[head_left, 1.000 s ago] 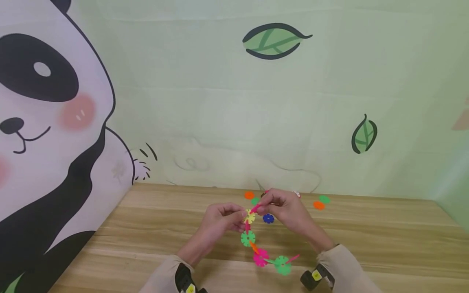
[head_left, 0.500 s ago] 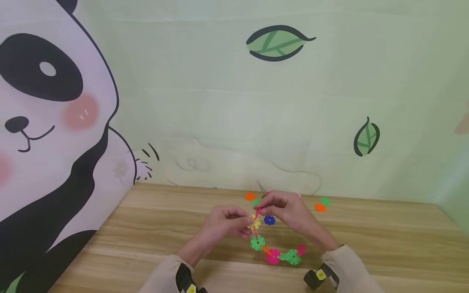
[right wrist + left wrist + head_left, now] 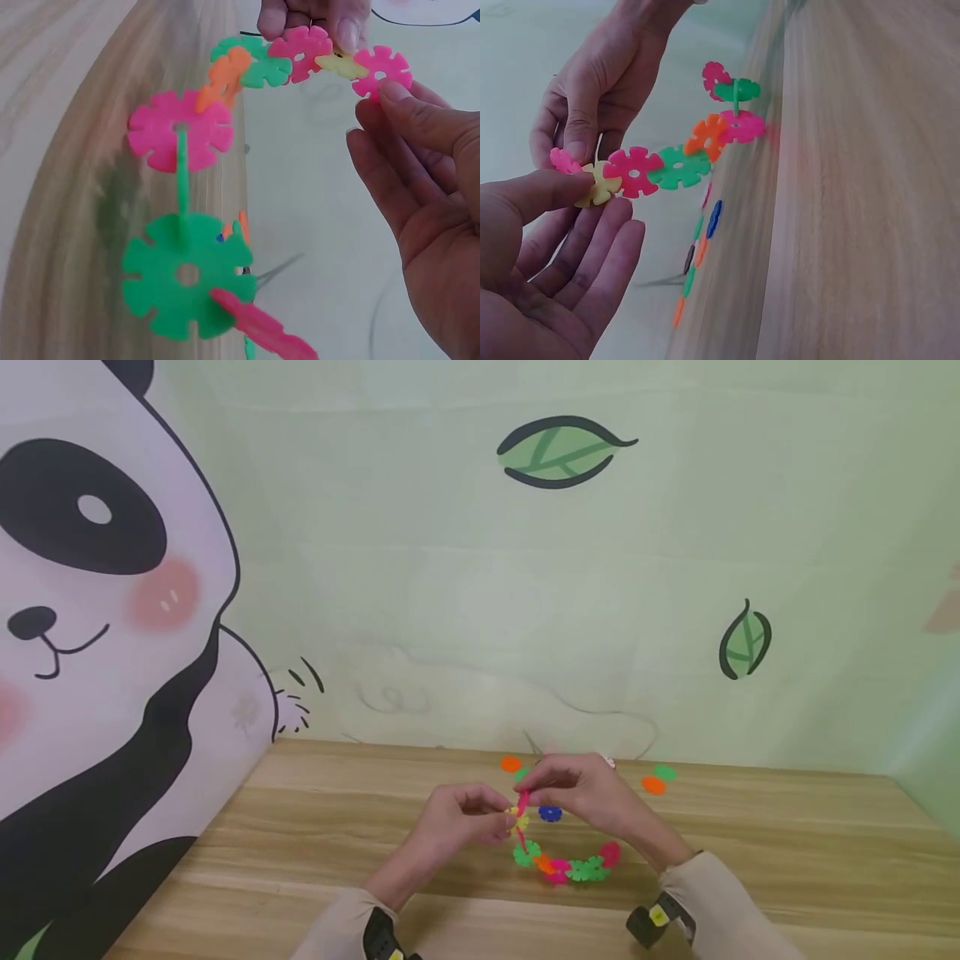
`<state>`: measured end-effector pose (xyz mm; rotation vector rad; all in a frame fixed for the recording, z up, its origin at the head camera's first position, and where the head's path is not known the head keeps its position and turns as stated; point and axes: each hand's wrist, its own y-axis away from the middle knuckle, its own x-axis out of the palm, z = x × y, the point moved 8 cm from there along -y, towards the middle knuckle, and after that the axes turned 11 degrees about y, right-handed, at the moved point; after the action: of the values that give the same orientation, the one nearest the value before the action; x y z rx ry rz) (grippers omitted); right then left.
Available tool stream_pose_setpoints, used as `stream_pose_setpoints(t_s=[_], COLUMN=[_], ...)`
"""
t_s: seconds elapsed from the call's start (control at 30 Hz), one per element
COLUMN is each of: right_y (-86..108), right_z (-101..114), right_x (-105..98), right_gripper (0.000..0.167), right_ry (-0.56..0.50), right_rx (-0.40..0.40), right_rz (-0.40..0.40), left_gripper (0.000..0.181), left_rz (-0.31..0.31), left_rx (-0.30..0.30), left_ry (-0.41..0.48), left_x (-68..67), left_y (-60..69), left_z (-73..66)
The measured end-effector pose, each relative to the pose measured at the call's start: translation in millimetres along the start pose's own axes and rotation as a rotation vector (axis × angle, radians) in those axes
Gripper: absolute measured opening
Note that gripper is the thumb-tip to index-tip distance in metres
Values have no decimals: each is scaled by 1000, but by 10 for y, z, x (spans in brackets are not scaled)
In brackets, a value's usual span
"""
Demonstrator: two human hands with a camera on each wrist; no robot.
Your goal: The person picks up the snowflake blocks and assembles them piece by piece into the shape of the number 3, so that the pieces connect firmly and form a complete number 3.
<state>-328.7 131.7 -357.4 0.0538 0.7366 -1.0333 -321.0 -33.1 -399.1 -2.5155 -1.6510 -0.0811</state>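
Note:
A chain of notched plastic discs hangs in a curve between and below my hands. My left hand [image 3: 467,817] pinches the yellow disc [image 3: 600,187] between thumb and fingers. Beside it, my right hand [image 3: 581,787] pinches a pink disc [image 3: 382,71] that meets the yellow one edge to edge; in the right wrist view they look slotted together. From the yellow disc the chain runs through a pink disc [image 3: 634,172], a green disc [image 3: 679,168], an orange disc [image 3: 707,138] and another pink disc [image 3: 180,131]. Green discs [image 3: 187,276] and a last pink disc [image 3: 266,330] form its free end.
Loose discs lie toward the back of the wooden table [image 3: 337,835]: a blue disc [image 3: 551,813], an orange disc [image 3: 511,764], and at the right an orange disc [image 3: 654,786] with a green disc [image 3: 665,772]. A printed cloth backdrop [image 3: 420,568] stands behind.
The chain's free end has swung up and to the right. The pink disc in my right hand has turned more upright at the yellow disc. Both hands keep their grip.

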Motion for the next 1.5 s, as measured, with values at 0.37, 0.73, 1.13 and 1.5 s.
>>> stream_pose_setpoints(t_s=[0.37, 0.73, 1.13, 1.5], right_y=[-246, -595, -768, -810], right_z=[-313, -749, -931, -984], right_x=[-236, -92, 102, 176], right_gripper=[20, 23, 23, 16], right_ry=[89, 196, 382, 542], right_rx=[97, 198, 204, 272], right_rz=[-74, -39, 63, 126], left_gripper=[17, 16, 16, 14], left_rz=[-7, 0, -16, -5], left_rx=[-11, -38, -42, -28], left_ry=[-15, -30, -23, -29], left_x=[-78, -197, -213, -216], left_y=[1, -17, -23, -44], left_z=[7, 65, 38, 51])
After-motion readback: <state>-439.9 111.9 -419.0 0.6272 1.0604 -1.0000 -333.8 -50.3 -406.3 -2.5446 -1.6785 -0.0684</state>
